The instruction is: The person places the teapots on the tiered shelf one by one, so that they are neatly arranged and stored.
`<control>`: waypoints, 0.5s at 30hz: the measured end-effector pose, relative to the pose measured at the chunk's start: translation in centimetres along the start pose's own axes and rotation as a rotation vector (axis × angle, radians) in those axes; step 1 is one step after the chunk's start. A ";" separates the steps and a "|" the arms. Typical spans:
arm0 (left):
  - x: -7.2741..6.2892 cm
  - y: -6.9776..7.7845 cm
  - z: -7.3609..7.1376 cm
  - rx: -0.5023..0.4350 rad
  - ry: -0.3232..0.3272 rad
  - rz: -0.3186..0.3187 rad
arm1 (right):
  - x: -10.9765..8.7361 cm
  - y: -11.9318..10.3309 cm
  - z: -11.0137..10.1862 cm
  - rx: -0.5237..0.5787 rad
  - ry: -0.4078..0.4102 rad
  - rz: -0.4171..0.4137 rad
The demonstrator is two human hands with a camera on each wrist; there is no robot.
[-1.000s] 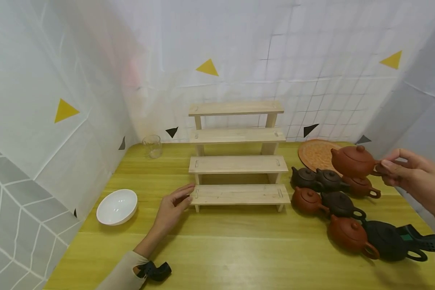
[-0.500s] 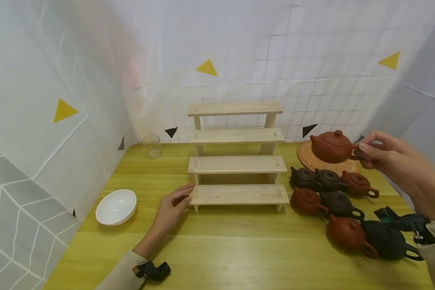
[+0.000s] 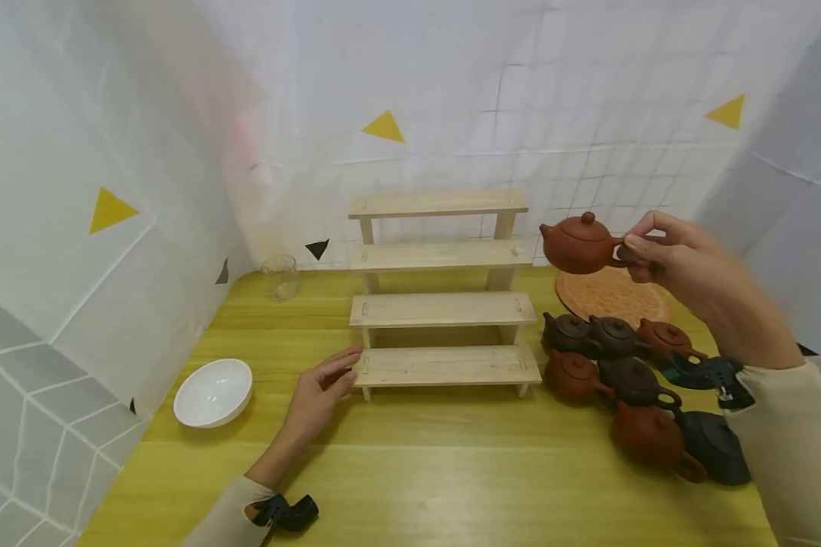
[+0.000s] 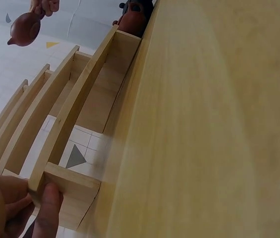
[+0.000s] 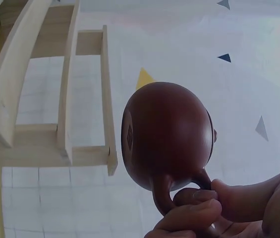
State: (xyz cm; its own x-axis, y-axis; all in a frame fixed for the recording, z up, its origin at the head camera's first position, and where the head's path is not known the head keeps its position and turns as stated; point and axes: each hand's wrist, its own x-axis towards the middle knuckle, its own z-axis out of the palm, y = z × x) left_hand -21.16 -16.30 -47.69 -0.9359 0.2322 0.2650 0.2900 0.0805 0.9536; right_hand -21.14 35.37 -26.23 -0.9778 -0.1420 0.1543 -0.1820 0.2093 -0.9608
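Observation:
My right hand (image 3: pixel 698 270) pinches the handle of a reddish-brown clay teapot (image 3: pixel 576 247), holding it in the air beside the upper steps of a four-tier wooden display stand (image 3: pixel 443 310). The right wrist view shows this pot's round body (image 5: pixel 167 134), with thumb and fingers around its handle. My left hand (image 3: pixel 318 395) is at the left end of the stand's lowest board. In the left wrist view its thumb and fingers grip the corner of that board (image 4: pixel 73 121) from both sides. All the stand's boards are bare.
Several red and dark clay teapots (image 3: pixel 576 376) stand close together right of the stand. Behind them lies a round orange mat (image 3: pixel 612 296). A white bowl (image 3: pixel 213 393) and a clear glass cup (image 3: pixel 282 277) are on the left of the wooden table (image 3: pixel 410 463).
My right hand has carried the teapot left and upward from above the other teapots towards the stand's upper right. My left hand has stayed at the stand's lowest board.

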 end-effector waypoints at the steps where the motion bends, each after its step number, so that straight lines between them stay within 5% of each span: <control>1: -0.1 0.0 0.0 0.000 0.000 0.004 | 0.3 -0.3 0.3 -0.006 0.001 0.005; 9: -0.2 -0.1 0.2 -0.002 -0.021 0.060 | 2.4 -2.0 1.9 -0.018 0.016 0.007; 15: -0.2 0.0 0.3 0.002 -0.010 0.036 | 3.8 -2.8 3.0 0.000 0.002 -0.006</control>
State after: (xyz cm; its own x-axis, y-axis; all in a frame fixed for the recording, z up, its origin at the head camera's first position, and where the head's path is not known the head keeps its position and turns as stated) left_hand -20.91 -16.05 -47.82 -0.9230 0.2442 0.2974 0.3235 0.0742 0.9433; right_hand -24.03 31.33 -23.64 -0.9768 -0.1415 0.1609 -0.1883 0.2082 -0.9598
